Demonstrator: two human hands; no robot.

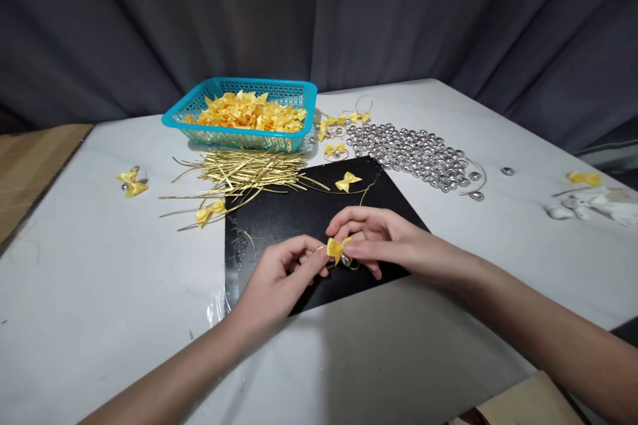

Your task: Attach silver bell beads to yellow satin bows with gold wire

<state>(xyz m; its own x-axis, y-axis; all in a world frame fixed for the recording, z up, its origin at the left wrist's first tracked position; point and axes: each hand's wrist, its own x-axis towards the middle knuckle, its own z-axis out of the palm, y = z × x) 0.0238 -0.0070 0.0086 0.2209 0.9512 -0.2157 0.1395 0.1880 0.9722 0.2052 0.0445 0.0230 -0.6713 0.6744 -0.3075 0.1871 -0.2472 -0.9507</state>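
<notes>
Fingertips of the left hand (284, 272) and right hand (379, 239) pinch one small yellow satin bow (335, 249) between them, just above the black square mat (279, 219), whose dark surface sets off the thin gold wire ties (249, 169) heaped beside the turquoise plastic basket (299, 89).

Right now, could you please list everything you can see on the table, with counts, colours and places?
basket: one, turquoise, far centre of the table, filled with yellow bows
gold wire ties: a loose heap, gold, just in front of the basket
silver beads: a large pile, silver, right of the basket
black mat: one, black, centre, under both hands
loose bow: one, yellow, far edge of the mat
finished bows: two, yellow, far left of the table
held bow: one, yellow, between both hands
table: one, pale grey
left hand: pinching the held bow
right hand: pinching the held bow
</notes>
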